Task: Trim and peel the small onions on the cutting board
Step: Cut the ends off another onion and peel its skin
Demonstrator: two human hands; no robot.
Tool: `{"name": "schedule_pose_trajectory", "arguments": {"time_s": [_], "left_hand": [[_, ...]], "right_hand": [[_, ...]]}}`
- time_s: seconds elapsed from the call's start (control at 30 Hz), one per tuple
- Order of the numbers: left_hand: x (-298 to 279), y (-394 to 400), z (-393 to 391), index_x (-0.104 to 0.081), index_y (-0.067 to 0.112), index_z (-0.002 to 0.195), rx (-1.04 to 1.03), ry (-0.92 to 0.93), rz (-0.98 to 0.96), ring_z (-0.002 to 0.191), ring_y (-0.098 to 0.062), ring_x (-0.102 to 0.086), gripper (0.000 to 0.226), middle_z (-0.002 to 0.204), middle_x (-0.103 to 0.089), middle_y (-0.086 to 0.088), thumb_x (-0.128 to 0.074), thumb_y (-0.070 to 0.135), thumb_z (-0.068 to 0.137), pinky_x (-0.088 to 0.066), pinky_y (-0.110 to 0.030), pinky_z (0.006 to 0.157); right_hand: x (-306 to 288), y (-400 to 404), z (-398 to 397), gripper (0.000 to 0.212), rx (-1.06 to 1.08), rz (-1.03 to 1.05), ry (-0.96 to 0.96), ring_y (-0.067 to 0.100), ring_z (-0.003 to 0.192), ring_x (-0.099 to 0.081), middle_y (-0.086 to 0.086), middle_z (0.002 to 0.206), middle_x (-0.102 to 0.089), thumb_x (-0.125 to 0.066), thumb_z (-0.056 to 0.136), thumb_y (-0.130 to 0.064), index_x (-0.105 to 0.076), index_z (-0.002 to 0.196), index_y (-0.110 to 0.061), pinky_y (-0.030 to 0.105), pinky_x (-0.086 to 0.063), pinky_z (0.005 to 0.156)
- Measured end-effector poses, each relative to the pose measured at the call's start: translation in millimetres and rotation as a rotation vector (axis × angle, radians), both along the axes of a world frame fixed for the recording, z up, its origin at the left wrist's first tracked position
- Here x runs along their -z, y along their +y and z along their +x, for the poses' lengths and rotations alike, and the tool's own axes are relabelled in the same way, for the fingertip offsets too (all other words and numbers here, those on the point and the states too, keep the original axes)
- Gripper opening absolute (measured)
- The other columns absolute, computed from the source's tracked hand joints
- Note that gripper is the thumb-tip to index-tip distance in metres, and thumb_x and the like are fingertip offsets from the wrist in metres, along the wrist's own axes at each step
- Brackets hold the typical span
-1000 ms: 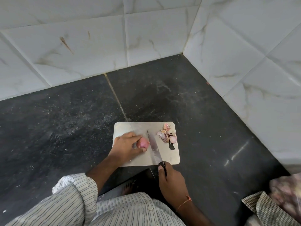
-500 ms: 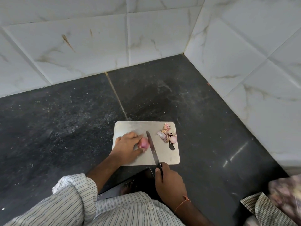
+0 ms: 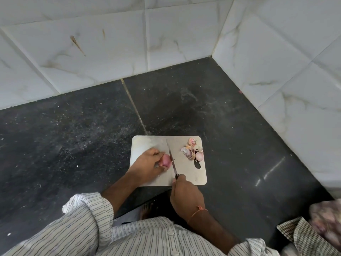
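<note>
Left hand [image 3: 147, 166] lies on the near left part of the steel cutting board [image 3: 186, 175], fingers and thumb curled round a small red onion [image 3: 165, 160] and pinning it to the metal. Its skin is unpeeled, pink-red and glossy. Right hand [image 3: 186, 197] grips the dark handle of a kitchen knife [image 3: 170, 157] at the board's near edge, forefinger along the top. The blade runs away from the person, tilted a little to the left, with its edge down on the board and touching the onion's right end; a small dark scrap clings just beside the blade there.

At the board's far right corner sits a heap of peelings and onions [image 3: 192, 151]: papery pink skins with pale, peeled bulbs among them, just beyond the board's hanging slot. The board rests on a black stone desk [image 3: 73, 135] speckled with dust, in a corner of white marble-look wall tiles [image 3: 103, 47]. An orange thread [image 3: 198, 212] circles the right wrist, and both striped sleeves [image 3: 86, 213] are rolled up. A checked cloth [image 3: 302, 237] lies at the lower right edge.
</note>
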State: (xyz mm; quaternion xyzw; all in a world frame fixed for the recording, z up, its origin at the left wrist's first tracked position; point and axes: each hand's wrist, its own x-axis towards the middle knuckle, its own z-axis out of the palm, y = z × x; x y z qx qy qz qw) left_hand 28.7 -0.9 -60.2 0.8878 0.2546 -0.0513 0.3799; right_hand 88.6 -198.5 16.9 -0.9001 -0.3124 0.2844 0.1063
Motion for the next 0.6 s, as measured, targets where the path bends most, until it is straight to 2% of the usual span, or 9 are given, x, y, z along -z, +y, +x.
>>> {"name": "schedule_pose_trajectory", "arguments": {"time_s": [0.17, 0.27, 0.4, 0.6], "left_hand": [[-1, 2, 0, -0.058, 0.019, 0.153, 0.008, -0.019, -0.015, 0.117, -0.005, -0.052, 0.071, 0.133, -0.05, 0.013, -0.078, 0.048, 0.092, -0.043, -0.018, 0.108], [-2, 3, 2, -0.057, 0.016, 0.155, 0.029, -0.023, 0.0, 0.121, -0.008, -0.052, 0.072, 0.136, -0.05, 0.01, -0.077, 0.048, 0.093, -0.046, -0.026, 0.112], [-7, 1, 4, -0.062, 0.016, 0.149, 0.042, -0.028, 0.029, 0.12, -0.011, -0.054, 0.065, 0.136, -0.051, 0.007, -0.077, 0.047, 0.094, -0.047, -0.026, 0.109], [-8, 1, 3, -0.06, 0.018, 0.151, 0.04, -0.02, 0.06, 0.117, -0.005, -0.049, 0.066, 0.14, -0.05, 0.008, -0.076, 0.049, 0.095, -0.04, -0.017, 0.106]], "right_hand": [[-4, -26, -6, 0.02, -0.022, -0.044, 0.048, 0.028, 0.086, -0.072, -0.001, 0.092, -0.07, -0.031, 0.112, -0.04, -0.039, 0.101, -0.025, 0.038, -0.047, 0.065], [-2, -26, -4, 0.018, -0.02, -0.041, 0.041, 0.029, 0.088, -0.072, 0.002, 0.096, -0.073, -0.032, 0.112, -0.039, -0.038, 0.102, -0.024, 0.037, -0.045, 0.065], [4, -1, 0, 0.015, -0.009, -0.049, 0.029, 0.034, 0.093, -0.073, 0.007, 0.101, -0.075, -0.034, 0.112, -0.035, -0.033, 0.102, -0.023, 0.037, -0.043, 0.066], [-3, -20, -1, 0.016, -0.026, -0.068, 0.076, 0.031, 0.088, -0.072, 0.005, 0.098, -0.074, -0.034, 0.112, -0.036, -0.037, 0.103, -0.023, 0.036, -0.043, 0.065]]}}
